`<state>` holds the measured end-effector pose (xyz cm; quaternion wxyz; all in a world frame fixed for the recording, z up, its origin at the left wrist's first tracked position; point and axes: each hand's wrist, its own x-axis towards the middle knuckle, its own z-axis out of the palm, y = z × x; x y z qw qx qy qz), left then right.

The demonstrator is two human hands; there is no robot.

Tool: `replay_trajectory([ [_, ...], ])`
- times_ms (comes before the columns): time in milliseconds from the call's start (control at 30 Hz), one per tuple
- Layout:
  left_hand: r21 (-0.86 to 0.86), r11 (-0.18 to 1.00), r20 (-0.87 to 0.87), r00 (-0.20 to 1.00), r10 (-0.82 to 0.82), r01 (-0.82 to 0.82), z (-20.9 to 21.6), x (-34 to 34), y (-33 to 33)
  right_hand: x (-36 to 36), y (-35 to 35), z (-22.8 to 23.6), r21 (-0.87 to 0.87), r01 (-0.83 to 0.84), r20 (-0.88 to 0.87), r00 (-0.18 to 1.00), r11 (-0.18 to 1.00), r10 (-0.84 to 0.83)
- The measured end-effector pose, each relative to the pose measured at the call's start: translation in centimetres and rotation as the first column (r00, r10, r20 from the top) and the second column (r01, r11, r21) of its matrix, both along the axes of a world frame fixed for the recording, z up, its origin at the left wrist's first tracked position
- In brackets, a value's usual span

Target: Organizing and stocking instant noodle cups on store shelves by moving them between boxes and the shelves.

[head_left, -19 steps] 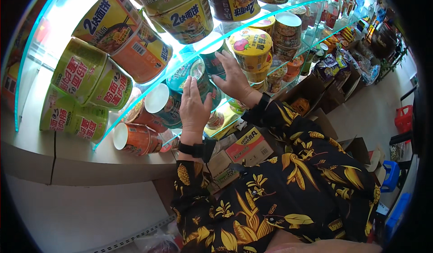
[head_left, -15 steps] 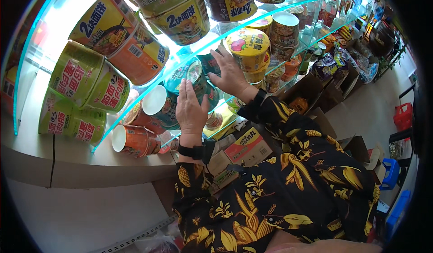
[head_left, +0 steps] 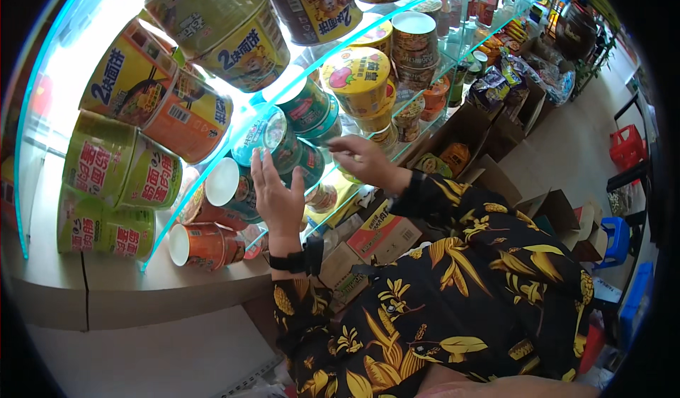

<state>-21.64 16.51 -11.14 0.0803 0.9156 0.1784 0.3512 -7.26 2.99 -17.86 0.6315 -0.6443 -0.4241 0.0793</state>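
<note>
My left hand point(head_left: 278, 194) is raised with its fingers spread, the fingertips resting against a teal noodle cup point(head_left: 271, 130) that lies on its side on the glass shelf point(head_left: 212, 164). A white-lidded teal cup point(head_left: 230, 185) sits just left of my palm. My right hand point(head_left: 365, 160) hovers lower and to the right with loosely bent fingers and nothing in it, in front of another teal cup point(head_left: 312, 163) and below a yellow cup point(head_left: 358, 79). A black band wraps my left wrist point(head_left: 294, 262). Both sleeves are black with yellow leaves.
Big yellow, orange and green noodle tubs point(head_left: 152, 100) fill the upper left shelves. Orange cups point(head_left: 202, 245) lie on the grey ledge point(head_left: 142, 292). Open cardboard boxes point(head_left: 382, 236) stand below the shelves. A blue stool point(head_left: 616, 238) and a red crate point(head_left: 627, 146) stand on the floor at right.
My right hand has dropped down from the upper teal cup and now hangs free. My left hand stays against the sideways teal cup.
</note>
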Motion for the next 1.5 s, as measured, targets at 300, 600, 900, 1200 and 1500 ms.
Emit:
replay_trajectory([
  [300, -0.301, 0.944, 0.113, 0.988, -0.105, 0.134, -3.2, -0.8, -2.6, 8.8, -5.4, -4.3, 0.098, 0.514, 0.163, 0.836, 0.852, -0.524],
  [600, -0.406, 0.893, 0.118, 0.980, -0.161, 0.196, -5.7, 0.1, -4.1, 6.7, -5.5, -3.5, 0.055, 0.426, 0.020, 0.904, 0.903, -0.428],
  [900, -0.476, 0.854, 0.044, 0.975, -0.216, 0.211, -6.5, 0.9, -5.7, 6.1, -5.4, -4.2, 0.005, 0.436, 0.130, 0.892, 0.900, -0.433],
  [1200, -0.452, 0.868, 0.032, 0.977, -0.212, 0.203, -6.1, 0.9, -6.4, 9.1, -7.6, -5.8, 0.026, 0.483, -0.199, 0.861, 0.875, -0.469],
  [1500, -0.484, 0.861, -0.026, 0.982, -0.189, 0.153, -7.3, -0.6, -6.2, 18.7, -9.2, -7.3, -0.102, 0.682, 0.040, 0.730, 0.724, -0.682],
])
